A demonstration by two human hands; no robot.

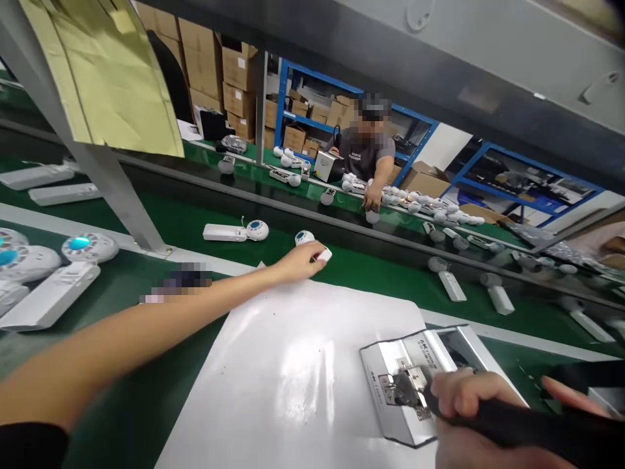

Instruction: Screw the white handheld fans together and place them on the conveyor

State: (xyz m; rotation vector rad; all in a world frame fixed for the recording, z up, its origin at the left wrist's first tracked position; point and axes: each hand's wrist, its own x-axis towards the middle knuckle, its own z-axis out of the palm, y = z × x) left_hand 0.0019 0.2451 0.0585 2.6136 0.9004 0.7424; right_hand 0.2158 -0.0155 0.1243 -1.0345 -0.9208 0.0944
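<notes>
My left hand (303, 260) reaches across to the far green belt, its fingers closed around a white handheld device. The device's round head (305, 237), with a blue centre, shows past my knuckles, and a white end (324, 255) sticks out at my fingertips. At the lower right, my right hand (469, 404) is wrapped around a black electric screwdriver (522, 417). Its front end is at the metal outlet of a silver screw feeder (395, 384); whether a screw is on the tip cannot be made out. White sheeting (293, 365) lies between my hands.
White devices (53, 296) are heaped at the left; another (237, 232) lies on the belt (185, 228). A slanted metal post (97, 156) and an overhead beam (439, 58) frame the view. Opposite, a co-worker (368, 150) handles similar parts. Part of a hand (571, 394) shows at right.
</notes>
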